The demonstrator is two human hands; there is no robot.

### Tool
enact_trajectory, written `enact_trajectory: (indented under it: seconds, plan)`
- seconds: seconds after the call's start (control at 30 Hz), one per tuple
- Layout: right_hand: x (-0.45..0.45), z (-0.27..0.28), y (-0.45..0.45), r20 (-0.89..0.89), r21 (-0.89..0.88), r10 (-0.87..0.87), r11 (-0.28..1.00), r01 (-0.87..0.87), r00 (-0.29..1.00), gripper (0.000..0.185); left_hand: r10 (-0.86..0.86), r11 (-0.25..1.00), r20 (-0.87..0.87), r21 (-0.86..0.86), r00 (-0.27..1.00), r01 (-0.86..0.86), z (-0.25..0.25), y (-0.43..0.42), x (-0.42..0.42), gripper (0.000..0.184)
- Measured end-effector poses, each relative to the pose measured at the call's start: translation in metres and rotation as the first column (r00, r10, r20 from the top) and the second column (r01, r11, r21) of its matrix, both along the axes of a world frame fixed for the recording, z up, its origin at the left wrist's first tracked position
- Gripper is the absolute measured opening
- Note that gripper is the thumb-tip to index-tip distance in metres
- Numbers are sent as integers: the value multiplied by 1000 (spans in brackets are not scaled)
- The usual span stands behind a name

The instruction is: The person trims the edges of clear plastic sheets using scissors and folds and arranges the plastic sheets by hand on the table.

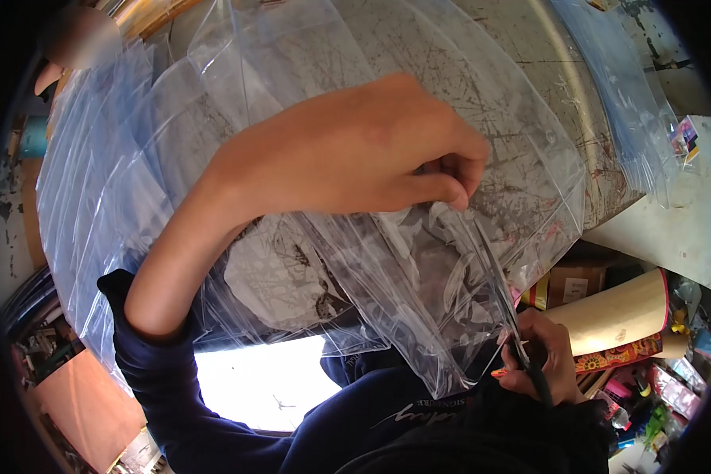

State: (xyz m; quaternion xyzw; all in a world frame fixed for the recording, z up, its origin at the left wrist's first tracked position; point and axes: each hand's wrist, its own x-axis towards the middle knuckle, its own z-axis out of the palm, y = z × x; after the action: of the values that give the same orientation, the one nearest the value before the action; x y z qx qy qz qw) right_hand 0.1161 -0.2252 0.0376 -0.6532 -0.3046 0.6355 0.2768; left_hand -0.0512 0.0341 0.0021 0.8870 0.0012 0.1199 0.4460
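My left hand (387,150) is over the middle of the table, its thumb and fingers pinched on the edge of a clear plastic sheet (403,276). At the lower right, my right hand (541,355) is closed round the dark handles of a pair of scissors (513,324). The long blades point up and left toward my left fingertips, alongside the plastic. Whether the blades are apart is hard to tell. Folds of the sheet hang over the near table edge, close to my body.
Layered clear plastic (95,182) covers the left of the scratched table (529,47). More plastic strips (632,103) lie at the upper right. A cream roll (620,312), a cardboard box (573,284) and small items sit at the lower right. A person's blurred head shows at the upper left.
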Motion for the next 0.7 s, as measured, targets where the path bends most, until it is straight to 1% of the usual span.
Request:
enact_trajectory:
  seconds: [0.07, 0.2, 0.27, 0.37, 0.47, 0.53, 0.7]
  plan:
    - [-1, -1, 1, 24, 12, 17, 1000, -17, 1000, 45, -8, 1000, -21, 17, 1000, 9, 1, 0, 0, 12]
    - [-6, -1, 2, 35, 17, -3, 1000, 3, 999, 46, 1, 1000, -26, 2, 1000, -1, 2, 0, 0, 12]
    - [-7, -2, 2, 37, 22, -16, 1000, 15, 999, 46, 1, 1000, -4, -31, 1000, -1, 0, 0, 1, 12]
    - [-8, -3, 3, 55, 39, -6, 999, 4, 998, 46, -3, 1000, 22, -11, 1000, 3, -2, 1, 1, 12]
    - [-9, -3, 5, 73, 40, -14, 999, 11, 997, 46, 4, 1000, 24, -22, 1000, -4, -2, 1, 1, 11]
    - [-9, -3, 5, 96, 49, 11, 999, -16, 995, 47, 1, 1000, 21, -29, 1000, 0, -1, 1, 1, 11]
    - [-10, -3, 5, 81, 37, -20, 999, 17, 996, 48, 5, 1000, 29, -9, 1000, -5, -2, 1, 1, 11]
